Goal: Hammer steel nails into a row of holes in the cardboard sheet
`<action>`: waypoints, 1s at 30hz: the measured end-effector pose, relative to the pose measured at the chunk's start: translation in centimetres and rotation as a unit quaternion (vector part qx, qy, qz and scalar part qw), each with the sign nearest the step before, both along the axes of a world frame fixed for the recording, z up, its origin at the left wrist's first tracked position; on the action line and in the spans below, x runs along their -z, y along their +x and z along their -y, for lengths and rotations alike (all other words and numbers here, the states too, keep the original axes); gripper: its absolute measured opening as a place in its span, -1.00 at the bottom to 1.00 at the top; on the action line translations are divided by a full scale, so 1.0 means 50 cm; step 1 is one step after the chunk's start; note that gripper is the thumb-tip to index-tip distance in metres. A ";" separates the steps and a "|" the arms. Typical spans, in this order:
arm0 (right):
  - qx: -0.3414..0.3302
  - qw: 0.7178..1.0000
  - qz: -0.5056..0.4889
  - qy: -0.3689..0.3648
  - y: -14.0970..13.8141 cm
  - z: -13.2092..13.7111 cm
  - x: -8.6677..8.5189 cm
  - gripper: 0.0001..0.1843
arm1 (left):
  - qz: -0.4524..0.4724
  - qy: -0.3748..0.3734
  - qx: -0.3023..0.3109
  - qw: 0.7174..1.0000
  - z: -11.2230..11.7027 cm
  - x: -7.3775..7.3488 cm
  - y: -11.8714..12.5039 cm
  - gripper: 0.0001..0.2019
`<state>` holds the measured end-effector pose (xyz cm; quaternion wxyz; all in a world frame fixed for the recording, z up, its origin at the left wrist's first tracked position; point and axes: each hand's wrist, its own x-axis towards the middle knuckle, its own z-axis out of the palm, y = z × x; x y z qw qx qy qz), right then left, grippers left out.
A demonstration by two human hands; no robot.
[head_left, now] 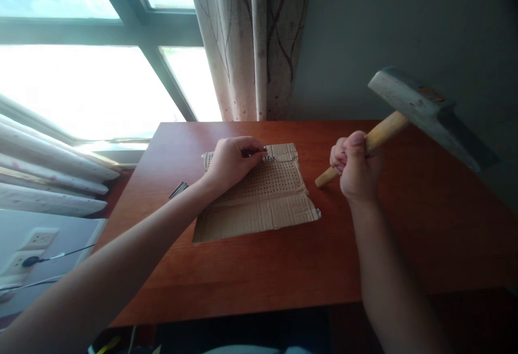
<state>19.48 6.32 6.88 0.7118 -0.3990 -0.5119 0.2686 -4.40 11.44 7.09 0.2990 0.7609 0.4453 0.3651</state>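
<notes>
My left hand (232, 162) rests on the far edge of a piece of brown cardboard (259, 211) dotted with many small holes, its fingers pinched on a small metal nail (265, 150). My right hand (356, 168) is closed round the wooden handle of a hammer (429, 111), whose grey metal head is raised up to the right, well above the table. The cardboard lies flat on a reddish-brown wooden table (283, 273).
Several loose nails (178, 189) lie on the table left of the cardboard. A patterned curtain (254, 41) hangs behind the table beside a bright window (81, 84). A wall socket with a plugged cable (30, 259) is at lower left.
</notes>
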 end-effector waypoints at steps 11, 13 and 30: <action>0.014 0.999 0.042 -0.017 -0.002 0.006 -0.002 -0.44 | -0.027 0.022 0.000 0.999 -0.003 -0.001 -0.001 -0.90; 0.019 0.998 0.056 -0.023 -0.005 0.008 -0.004 -0.46 | -0.033 0.029 0.001 0.999 0.000 -0.002 0.000 -0.90; -0.018 0.809 0.557 -0.188 0.001 0.035 -0.145 -0.56 | -0.052 0.037 -0.003 0.998 -0.004 -0.002 0.004 -0.91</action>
